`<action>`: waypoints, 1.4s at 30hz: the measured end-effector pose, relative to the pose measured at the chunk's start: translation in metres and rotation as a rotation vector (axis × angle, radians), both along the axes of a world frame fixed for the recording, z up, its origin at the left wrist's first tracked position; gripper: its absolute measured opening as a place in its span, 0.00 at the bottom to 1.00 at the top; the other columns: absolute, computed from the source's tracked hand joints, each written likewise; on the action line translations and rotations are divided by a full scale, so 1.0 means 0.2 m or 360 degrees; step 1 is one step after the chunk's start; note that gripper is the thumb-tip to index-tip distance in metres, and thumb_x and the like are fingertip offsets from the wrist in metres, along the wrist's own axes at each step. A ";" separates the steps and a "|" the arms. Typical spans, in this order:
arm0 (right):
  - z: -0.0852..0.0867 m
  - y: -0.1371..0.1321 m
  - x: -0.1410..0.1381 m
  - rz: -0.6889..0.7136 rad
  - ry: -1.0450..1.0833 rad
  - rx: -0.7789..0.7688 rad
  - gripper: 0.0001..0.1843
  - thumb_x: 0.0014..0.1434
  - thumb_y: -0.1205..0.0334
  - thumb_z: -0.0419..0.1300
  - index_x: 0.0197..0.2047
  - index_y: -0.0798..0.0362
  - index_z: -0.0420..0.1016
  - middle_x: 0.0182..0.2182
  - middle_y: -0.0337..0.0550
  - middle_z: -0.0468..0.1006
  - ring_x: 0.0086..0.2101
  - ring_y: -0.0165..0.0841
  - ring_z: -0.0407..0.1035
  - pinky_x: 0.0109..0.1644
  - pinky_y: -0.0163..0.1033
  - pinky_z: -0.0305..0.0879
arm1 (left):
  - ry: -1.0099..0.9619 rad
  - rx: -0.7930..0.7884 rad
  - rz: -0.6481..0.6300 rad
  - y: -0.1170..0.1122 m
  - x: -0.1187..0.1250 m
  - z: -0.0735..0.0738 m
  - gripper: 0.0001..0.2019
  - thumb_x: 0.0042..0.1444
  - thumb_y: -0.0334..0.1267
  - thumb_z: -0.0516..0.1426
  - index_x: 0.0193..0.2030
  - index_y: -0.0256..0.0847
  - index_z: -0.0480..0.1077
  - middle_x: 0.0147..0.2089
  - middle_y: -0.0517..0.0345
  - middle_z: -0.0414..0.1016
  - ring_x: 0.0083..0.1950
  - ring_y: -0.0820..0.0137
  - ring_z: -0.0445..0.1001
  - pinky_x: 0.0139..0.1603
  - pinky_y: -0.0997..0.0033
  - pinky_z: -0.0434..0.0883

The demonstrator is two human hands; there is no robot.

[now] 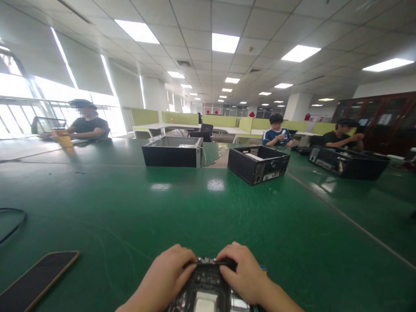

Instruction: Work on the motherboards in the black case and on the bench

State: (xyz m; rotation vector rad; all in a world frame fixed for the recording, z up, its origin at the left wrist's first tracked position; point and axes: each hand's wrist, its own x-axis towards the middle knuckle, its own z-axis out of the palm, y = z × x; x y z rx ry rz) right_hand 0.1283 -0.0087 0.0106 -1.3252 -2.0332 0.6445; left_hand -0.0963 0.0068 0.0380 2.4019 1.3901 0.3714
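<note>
– Since that green table [156,208] is huge, why three black cases [172,157] on the far side?
– Probably spaced for working room; circuit board [208,284] at the near side; left hand [172,268] and right hand [243,269] both pinch its far edge, likely steadying it; they hide part of that edge; phone [40,279] off left; cable [25,216] beyond.

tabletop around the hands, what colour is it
The tabletop is green, as the head view shows.
</note>
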 end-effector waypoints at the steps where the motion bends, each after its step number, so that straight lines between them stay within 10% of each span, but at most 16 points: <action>1: 0.00 0.00 0.00 -0.0003 -0.0009 0.0019 0.11 0.50 0.68 0.57 0.36 0.50 0.77 0.34 0.39 0.79 0.38 0.33 0.69 0.49 0.39 0.59 | -0.0007 0.0012 -0.0012 0.00 0.00 0.00 0.09 0.58 0.37 0.51 0.37 0.46 0.73 0.38 0.60 0.76 0.43 0.67 0.71 0.44 0.68 0.66; 11: -0.09 0.08 0.00 0.0161 -0.0047 0.0130 0.10 0.48 0.70 0.56 0.33 0.50 0.76 0.33 0.38 0.78 0.38 0.32 0.67 0.45 0.38 0.57 | 0.0146 0.0313 -0.0249 0.03 -0.07 -0.09 0.09 0.61 0.36 0.48 0.39 0.44 0.70 0.37 0.57 0.75 0.41 0.67 0.71 0.42 0.68 0.66; 42: -0.04 0.09 0.01 0.0145 -0.0007 0.0102 0.09 0.46 0.72 0.56 0.29 0.52 0.74 0.28 0.38 0.76 0.33 0.31 0.67 0.40 0.36 0.59 | -0.0115 0.0082 0.0031 0.03 -0.09 -0.10 0.06 0.52 0.34 0.51 0.34 0.43 0.70 0.35 0.60 0.73 0.37 0.69 0.70 0.38 0.71 0.63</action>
